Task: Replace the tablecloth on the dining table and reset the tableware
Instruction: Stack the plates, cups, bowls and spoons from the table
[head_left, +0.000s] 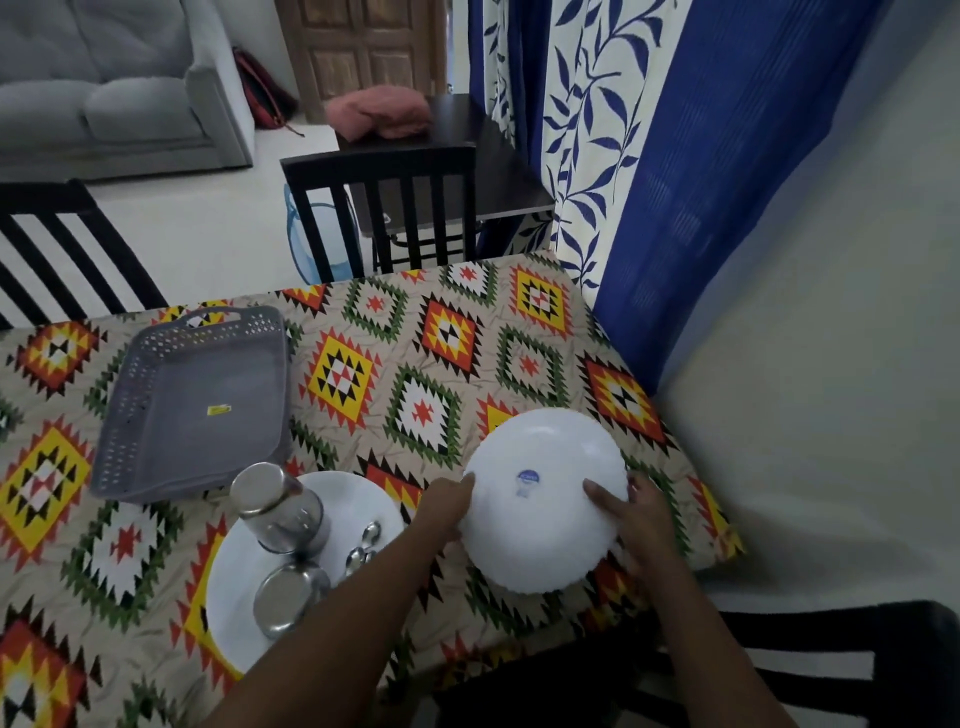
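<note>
At the near right corner of the patterned tablecloth (426, 364) — both hands, left hand (447, 506) and right hand (631, 514), grasp a white plate (543, 499) by its rim (underside up, tilted); second plate (306, 566) with steel cups lies left.

Both forearms are bare, with no sleeves showing.

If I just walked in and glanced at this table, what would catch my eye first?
Probably the bright tablecloth with its bold diamond pattern, covering the whole table. Next, the white plate gripped at both edges by the left hand and right hand near the table's right corner. To the left lie a grey tray and a second plate bearing steel cups.
</note>
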